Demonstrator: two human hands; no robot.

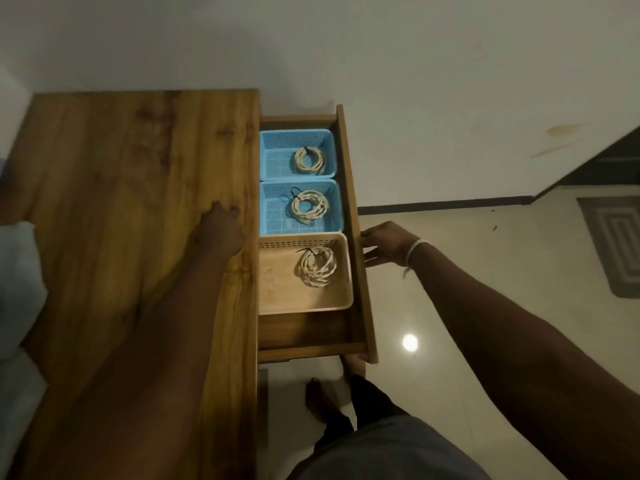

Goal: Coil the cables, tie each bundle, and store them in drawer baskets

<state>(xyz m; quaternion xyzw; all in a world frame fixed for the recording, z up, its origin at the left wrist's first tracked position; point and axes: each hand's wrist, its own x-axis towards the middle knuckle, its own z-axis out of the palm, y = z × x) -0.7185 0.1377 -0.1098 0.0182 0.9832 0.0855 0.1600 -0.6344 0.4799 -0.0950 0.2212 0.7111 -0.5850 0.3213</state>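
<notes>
The wooden drawer (356,216) stands pulled out of the wooden table (131,174). Three baskets sit in it in a row. The far blue basket (277,157) holds a tied cream cable coil (309,160). In the middle blue basket (273,216) lies a second coil (309,206). The near beige basket (277,285) contains a third coil (318,266). My left hand (221,230) rests on the tabletop near the drawer's edge. My right hand (386,243) touches the outer face of the drawer front with fingers straight, holding nothing.
A pale tiled floor (467,271) lies to the right, with a grey patterned mat (616,244) at the far right. A white wall stands behind the table. My bare feet (322,400) are under the drawer. White fabric (17,265) lies at the left edge.
</notes>
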